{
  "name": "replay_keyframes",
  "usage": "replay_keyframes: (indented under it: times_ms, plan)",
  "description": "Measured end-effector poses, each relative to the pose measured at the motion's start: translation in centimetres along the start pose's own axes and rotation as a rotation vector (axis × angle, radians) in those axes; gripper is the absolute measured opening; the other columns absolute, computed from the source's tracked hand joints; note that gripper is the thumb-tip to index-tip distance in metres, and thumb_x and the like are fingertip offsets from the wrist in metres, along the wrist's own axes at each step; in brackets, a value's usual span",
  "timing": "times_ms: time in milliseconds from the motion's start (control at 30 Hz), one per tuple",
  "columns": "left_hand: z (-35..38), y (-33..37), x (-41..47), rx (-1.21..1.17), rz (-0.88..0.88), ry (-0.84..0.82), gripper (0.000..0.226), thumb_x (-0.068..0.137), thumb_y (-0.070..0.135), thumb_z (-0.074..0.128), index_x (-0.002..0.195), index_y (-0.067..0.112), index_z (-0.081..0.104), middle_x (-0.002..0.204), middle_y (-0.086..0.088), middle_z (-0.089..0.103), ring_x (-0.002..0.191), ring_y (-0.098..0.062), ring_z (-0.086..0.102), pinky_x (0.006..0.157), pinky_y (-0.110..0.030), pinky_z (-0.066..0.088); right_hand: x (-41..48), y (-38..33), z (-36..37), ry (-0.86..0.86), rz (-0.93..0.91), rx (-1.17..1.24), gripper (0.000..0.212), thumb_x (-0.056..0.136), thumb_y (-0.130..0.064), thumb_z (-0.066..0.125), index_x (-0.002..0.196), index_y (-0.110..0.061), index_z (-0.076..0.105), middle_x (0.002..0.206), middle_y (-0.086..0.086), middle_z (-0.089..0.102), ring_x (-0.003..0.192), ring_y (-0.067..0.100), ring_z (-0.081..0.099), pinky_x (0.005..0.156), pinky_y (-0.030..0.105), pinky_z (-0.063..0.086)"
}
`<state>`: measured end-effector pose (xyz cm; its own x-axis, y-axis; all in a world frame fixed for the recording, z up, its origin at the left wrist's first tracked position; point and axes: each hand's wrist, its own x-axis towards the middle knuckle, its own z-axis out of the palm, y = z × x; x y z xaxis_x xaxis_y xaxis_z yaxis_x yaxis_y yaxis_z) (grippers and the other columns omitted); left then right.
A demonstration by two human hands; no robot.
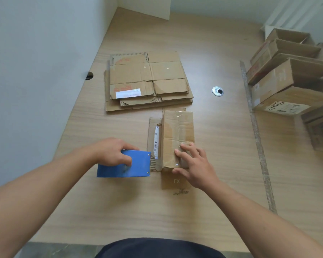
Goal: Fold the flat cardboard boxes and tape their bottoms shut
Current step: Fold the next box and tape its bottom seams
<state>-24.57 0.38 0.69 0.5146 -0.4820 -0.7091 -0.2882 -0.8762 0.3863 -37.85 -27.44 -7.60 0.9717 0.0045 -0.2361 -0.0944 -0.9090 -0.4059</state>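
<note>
Left hand grips dispenser; right hand presses box edge.

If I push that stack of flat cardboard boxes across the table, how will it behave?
The stack of flat boxes would probably fan apart rather than move as one: its sheets already lie staggered. Each sheet looks light and creased, so it likely flops at the folds when lifted. The smooth table should let the bottom sheet slide easily.
</note>
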Motion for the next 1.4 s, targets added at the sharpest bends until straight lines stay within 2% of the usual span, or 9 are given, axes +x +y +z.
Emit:
replay_keyframes:
  times_ms: [367, 567, 700, 800, 1000, 1133, 1233, 1333, 1400]
  plan:
    - [1.8, 4.5, 1.7, 0.256, -0.026, 0.275, 0.052, 0.086, 0.044, 0.052, 0.138, 0.049, 0.047, 0.114, 0.004, 0.064, 0.098, -0.023, 0.055, 0.075, -0.033, 0.043, -0.1, -0.3, 0.1, 0.019, -0.006, 0.009, 0.068, 0.086, -0.053, 0.068, 0.147, -0.029, 0.048, 0.157, -0.009, 0.033, 0.144, 0.024, 0.014, 0.112, 0.033, 0.030]
    - [3.9, 6.5, 1.5, 0.396, -0.099, 0.386, 0.042, 0.091, 0.032, 0.049, 0.133, 0.029, 0.048, 0.109, -0.008, 0.065, 0.100, -0.033, 0.062, 0.068, -0.032, 0.034, -0.5, -1.0, 0.8, 0.095, -0.009, 0.040, 0.066, 0.081, -0.050, 0.075, 0.139, -0.024, 0.058, 0.150, -0.002, 0.044, 0.136, 0.026, 0.021, 0.111, 0.040, 0.034]
    - [4.7, 5.5, 1.3, 0.289, -0.120, 0.436, 0.051, 0.091, 0.035, 0.048, 0.141, 0.039, 0.041, 0.111, -0.005, 0.066, 0.102, -0.032, 0.062, 0.069, -0.032, 0.039, -0.8, -1.4, -0.1, 0.042, 0.047, 0.047, 0.067, 0.083, -0.059, 0.068, 0.142, -0.030, 0.053, 0.152, -0.010, 0.035, 0.139, 0.023, 0.020, 0.114, 0.032, 0.025]
    - [5.3, 3.3, 0.5, 0.208, -0.142, 0.506, 0.058, 0.095, 0.041, 0.045, 0.149, 0.046, 0.027, 0.116, -0.002, 0.066, 0.106, -0.030, 0.061, 0.074, -0.033, 0.043, -1.0, -2.1, -0.6, 0.018, 0.059, 0.016, 0.065, 0.085, -0.065, 0.062, 0.140, -0.032, 0.052, 0.149, -0.015, 0.032, 0.138, 0.016, 0.018, 0.114, 0.034, 0.031]
    - [8.8, -0.8, -0.4, 0.158, -0.241, 0.567, 0.069, 0.101, 0.049, 0.041, 0.157, 0.043, 0.000, 0.124, -0.006, 0.056, 0.107, -0.029, 0.060, 0.085, -0.037, 0.044, -1.6, -2.9, -0.2, 0.180, 0.155, 0.298, 0.053, 0.090, -0.037, 0.070, 0.140, -0.031, 0.052, 0.155, -0.004, 0.030, 0.140, 0.020, 0.022, 0.115, 0.031, 0.019]
    - [10.7, -1.8, -0.4, 0.149, -0.252, 0.577, 0.073, 0.103, 0.047, 0.038, 0.156, 0.041, -0.011, 0.120, -0.007, 0.051, 0.103, -0.028, 0.056, 0.085, -0.037, 0.041, -2.5, -2.1, 0.5, 0.312, 0.344, 0.455, 0.067, 0.091, -0.029, 0.071, 0.150, -0.026, 0.040, 0.155, 0.003, 0.032, 0.142, 0.022, 0.031, 0.116, 0.046, 0.033]
    - [11.3, -1.2, -0.4, 0.131, -0.236, 0.529, 0.074, 0.103, 0.046, 0.037, 0.155, 0.040, -0.016, 0.118, -0.007, 0.049, 0.105, -0.027, 0.054, 0.085, -0.037, 0.041, -3.2, -1.9, 0.9, 0.275, 0.502, 0.634, 0.067, 0.092, -0.032, 0.070, 0.151, -0.022, 0.040, 0.146, 0.002, 0.049, 0.129, 0.019, 0.050, 0.109, 0.044, 0.043]
    - [11.3, -0.6, -1.0, 0.205, -0.186, 0.670, 0.080, 0.094, 0.045, 0.060, 0.159, 0.031, 0.015, 0.122, -0.013, 0.053, 0.107, -0.032, 0.055, 0.085, -0.041, 0.049, -4.1, -1.9, 1.6, 0.233, 0.553, 0.684, 0.054, 0.093, -0.036, 0.068, 0.142, -0.018, 0.053, 0.134, -0.002, 0.061, 0.122, 0.017, 0.057, 0.103, 0.038, 0.046]
    - [11.8, 0.4, -1.2, 0.182, 0.040, 0.867, 0.075, 0.082, 0.036, 0.077, 0.148, 0.018, 0.046, 0.128, -0.017, 0.057, 0.110, -0.036, 0.059, 0.087, -0.045, 0.055, -4.6, -2.2, 1.7, 0.249, 0.575, 0.710, 0.049, 0.094, -0.034, 0.067, 0.138, -0.015, 0.057, 0.129, -0.006, 0.061, 0.122, 0.015, 0.056, 0.100, 0.033, 0.044]
